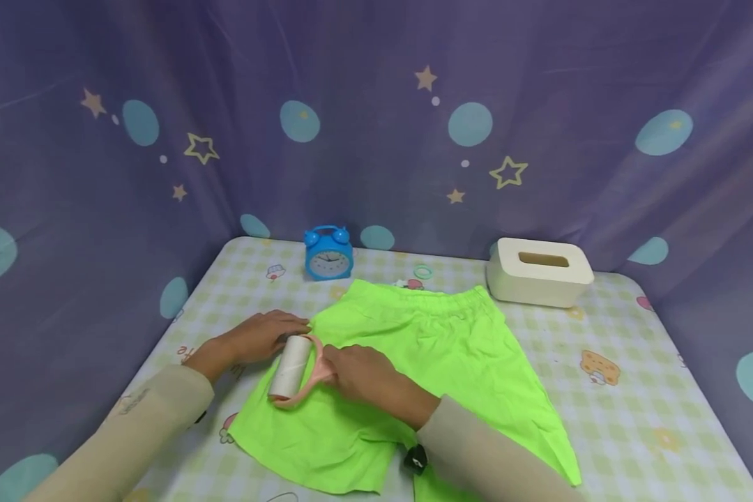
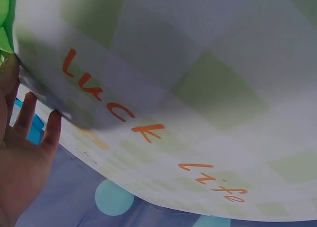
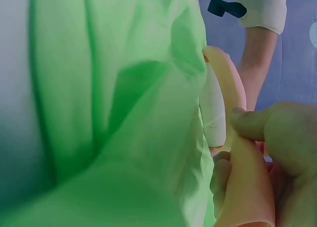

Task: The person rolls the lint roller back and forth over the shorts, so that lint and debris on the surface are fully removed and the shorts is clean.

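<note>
Ideally, the right grip (image 1: 364, 373), curled round the handle (image 1: 323, 374) of the lint roller (image 1: 291, 367) atop the shorts (image 1: 439, 335), presses lightly and evenly while the left grip (image 1: 260, 338), fingers spread, steadies the shorts' edge.

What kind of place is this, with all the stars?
Probably a curtained-off spot indoors: a starry purple curtain hangs behind a checked tablecloth, where a blue alarm clock stands and green shorts lie spread out.

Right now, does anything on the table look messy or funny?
I see nothing spilled or broken. The bright green fabric shorts look rumpled, with creases across them. The cream rounded-rectangular tissue box seems a bit odd: no tissue pokes out of its slot.
</note>
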Motion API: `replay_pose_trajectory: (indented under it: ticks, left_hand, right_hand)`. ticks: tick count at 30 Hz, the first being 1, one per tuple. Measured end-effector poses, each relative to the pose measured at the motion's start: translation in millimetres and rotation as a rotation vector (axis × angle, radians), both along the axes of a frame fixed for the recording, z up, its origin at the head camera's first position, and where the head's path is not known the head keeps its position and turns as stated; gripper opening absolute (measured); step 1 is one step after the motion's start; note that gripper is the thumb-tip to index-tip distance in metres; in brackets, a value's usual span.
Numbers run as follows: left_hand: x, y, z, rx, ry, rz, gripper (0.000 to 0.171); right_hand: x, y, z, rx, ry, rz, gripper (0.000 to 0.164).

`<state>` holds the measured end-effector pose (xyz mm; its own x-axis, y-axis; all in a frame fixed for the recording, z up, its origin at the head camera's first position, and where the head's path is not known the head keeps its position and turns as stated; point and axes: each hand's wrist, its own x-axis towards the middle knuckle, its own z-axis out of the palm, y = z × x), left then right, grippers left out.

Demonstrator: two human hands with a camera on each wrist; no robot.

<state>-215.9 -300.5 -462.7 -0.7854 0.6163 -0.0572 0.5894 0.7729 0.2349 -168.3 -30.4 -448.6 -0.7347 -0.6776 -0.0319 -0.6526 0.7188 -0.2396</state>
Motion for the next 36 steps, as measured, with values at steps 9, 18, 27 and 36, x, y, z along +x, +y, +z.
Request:
replay_pose_trajectory:
  ticks: [9,18,27,36]
  left_hand:
    - [-1.9,6.1,2.6,-0.029,-0.025,0.017,0.046]
    - [-1.9,5.9,2.1,-0.062,-0.062,0.039,0.049]
    - [-0.3,5.2,1.4,-0.058,-0.066,0.050,0.049]
    - [1.7,6.1,2.3,-0.040,-0.063,0.054,0.050]
  right_hand:
    - [-1.9,22.4,7.4,-0.013,-0.066,-0.014,0.020]
    - [-2.1,60.0,8.1,-0.039,-0.124,0.025,0.017]
    - [2.7,102.2,11.2,-0.020,-0.119,0.019,0.017]
    - [3.4,154.0,12.5,-0.035,-0.135,0.052,0.017]
